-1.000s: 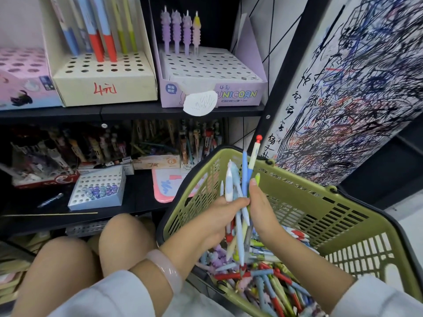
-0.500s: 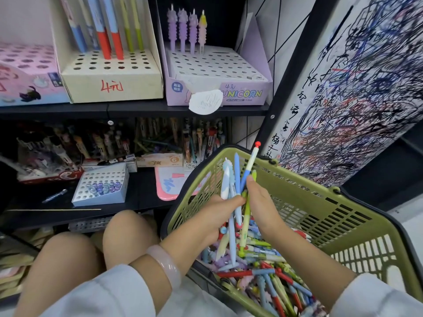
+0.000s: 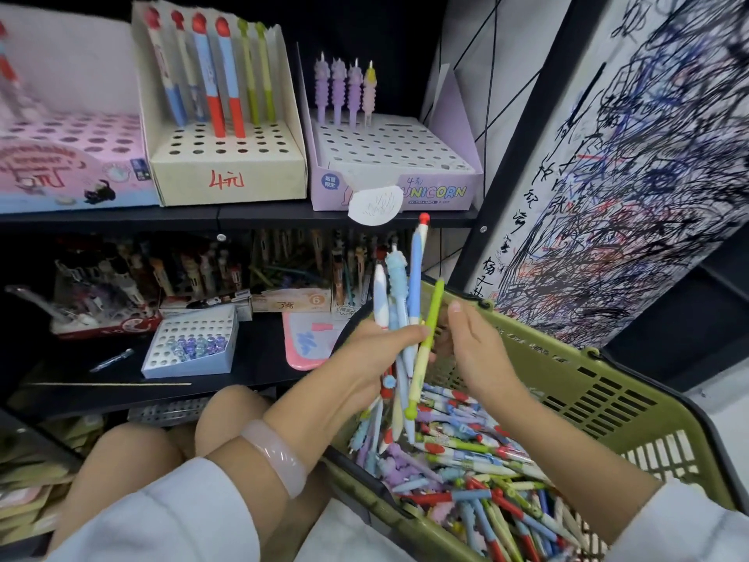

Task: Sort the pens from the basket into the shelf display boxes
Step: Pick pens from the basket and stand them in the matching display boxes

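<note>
My left hand (image 3: 371, 358) grips a bunch of pens (image 3: 399, 302) upright above the olive green basket (image 3: 567, 358): white, light blue, a blue one with a red cap and a green one (image 3: 429, 330) at the right of the bunch. My right hand (image 3: 476, 346) is just right of the green pen, its thumb a little off it and its fingers loosely bent behind it. Many more pens (image 3: 466, 460) lie in the basket. On the upper shelf stand a cream display box (image 3: 227, 172) with several tall pens, a purple unicorn box (image 3: 389, 156) with several purple pens, and a pink box (image 3: 60, 156).
The lower shelf holds a small white holed box (image 3: 190, 342) with purple-topped pens, a loose pen (image 3: 111, 358), a pink card (image 3: 308, 338) and rows of pens at the back. A scribbled test board (image 3: 628, 176) leans at the right. My knees (image 3: 133, 460) are below the shelf.
The bunch in my left hand has risen and tilted upright. The green pen now sits in that bunch, and my right hand has eased off to the right.
</note>
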Motion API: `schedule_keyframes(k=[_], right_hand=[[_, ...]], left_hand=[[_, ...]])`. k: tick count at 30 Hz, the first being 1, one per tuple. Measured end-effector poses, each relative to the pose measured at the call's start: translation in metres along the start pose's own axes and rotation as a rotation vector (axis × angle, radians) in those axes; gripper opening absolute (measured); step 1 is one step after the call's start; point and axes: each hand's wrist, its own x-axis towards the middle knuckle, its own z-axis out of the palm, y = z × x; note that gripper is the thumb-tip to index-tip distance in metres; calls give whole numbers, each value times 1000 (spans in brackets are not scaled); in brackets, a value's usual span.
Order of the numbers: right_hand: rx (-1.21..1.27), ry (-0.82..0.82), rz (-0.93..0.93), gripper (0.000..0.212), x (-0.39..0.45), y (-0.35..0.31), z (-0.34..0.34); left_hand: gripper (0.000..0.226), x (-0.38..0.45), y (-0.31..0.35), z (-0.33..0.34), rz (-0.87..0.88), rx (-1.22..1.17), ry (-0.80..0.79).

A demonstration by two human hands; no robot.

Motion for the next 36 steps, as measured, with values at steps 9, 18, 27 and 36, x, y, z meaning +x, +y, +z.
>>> schedule_keyframes(k=[9, 18, 27, 36], right_hand=[[-635, 4, -1113, 29, -13, -29, -9], [-505, 88, -1217, 20, 9, -79, 6], [132, 182, -683, 15, 83, -180, 20], [-133, 247, -438, 18, 198, -241, 69]], left_hand=[[6, -21, 37, -33, 62, -125, -19], [11, -39, 56, -47, 131, -242, 30], [5, -56, 103, -112, 422, -47, 202], [35, -54, 143, -168, 500, 23, 367]])
